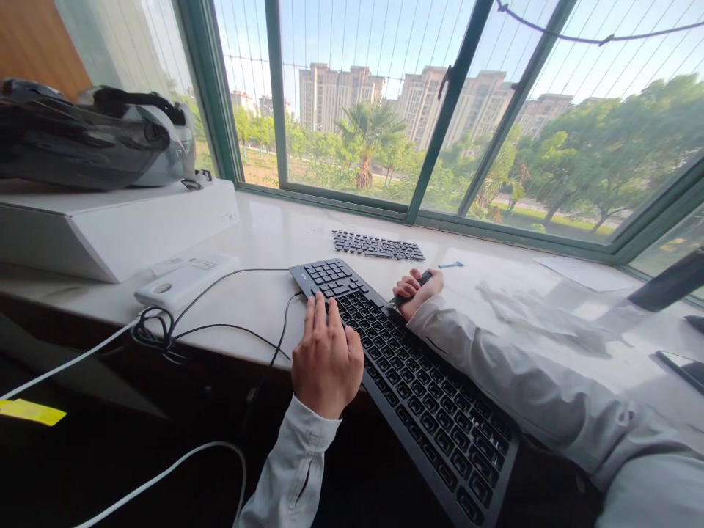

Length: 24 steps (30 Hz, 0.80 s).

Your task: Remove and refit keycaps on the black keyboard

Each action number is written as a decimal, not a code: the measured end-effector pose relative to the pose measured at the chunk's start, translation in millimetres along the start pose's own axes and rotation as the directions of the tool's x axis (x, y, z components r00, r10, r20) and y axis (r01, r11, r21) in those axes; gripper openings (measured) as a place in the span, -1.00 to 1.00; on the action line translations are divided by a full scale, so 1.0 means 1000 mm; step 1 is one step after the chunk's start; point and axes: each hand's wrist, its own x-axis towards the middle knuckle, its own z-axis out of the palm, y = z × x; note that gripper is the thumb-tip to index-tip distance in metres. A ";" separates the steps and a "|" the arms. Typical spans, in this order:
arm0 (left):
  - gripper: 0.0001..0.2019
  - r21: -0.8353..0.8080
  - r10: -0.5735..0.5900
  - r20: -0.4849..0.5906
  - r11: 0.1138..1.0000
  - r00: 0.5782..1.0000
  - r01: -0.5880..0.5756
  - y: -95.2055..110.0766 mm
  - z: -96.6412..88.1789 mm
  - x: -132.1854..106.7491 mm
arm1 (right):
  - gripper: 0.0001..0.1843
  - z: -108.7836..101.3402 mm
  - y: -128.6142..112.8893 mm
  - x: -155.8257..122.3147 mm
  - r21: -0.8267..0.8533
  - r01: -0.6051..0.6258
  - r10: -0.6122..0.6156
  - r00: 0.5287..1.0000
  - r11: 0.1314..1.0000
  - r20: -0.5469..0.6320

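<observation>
A black keyboard lies at a slant, its near end jutting past the edge of the white ledge. Keycaps still sit on its number pad, while the main field shows bare key sockets. My left hand rests on the keyboard's left side, fingers stretched out and lying flat near the number pad. At the opposite side, my right hand is closed around a dark-handled tool, its kind unclear. The tool's tip points down at the keyboard's edge. Beyond the keyboard, loose black keycaps are laid out in rows.
A small blue tool lies beyond my right hand. Left are a white power strip, coiled black cable and a white box bearing a dark bag-like item. A phone-like slab and paper are right.
</observation>
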 end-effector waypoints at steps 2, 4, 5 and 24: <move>-0.50 0.007 -0.007 0.015 1.000 1.000 0.007 0.000 -0.001 0.000 | -0.71 0.001 0.000 0.001 -0.028 0.032 -0.032 0.999 0.999 0.023; -0.50 0.007 -0.011 0.023 1.000 1.000 0.011 0.001 -0.002 0.000 | -0.70 0.003 0.000 0.000 -0.061 0.048 -0.044 0.997 0.997 0.063; -0.50 0.006 -0.012 0.025 1.000 1.000 0.012 0.001 -0.003 0.000 | -0.69 0.004 0.001 -0.001 -0.076 0.050 -0.044 0.996 0.996 0.083; -0.50 -0.042 -0.023 -0.016 0.999 1.000 0.023 0.002 -0.001 0.000 | -0.57 0.019 0.008 -0.020 -0.251 0.093 -0.075 0.994 0.964 0.077</move>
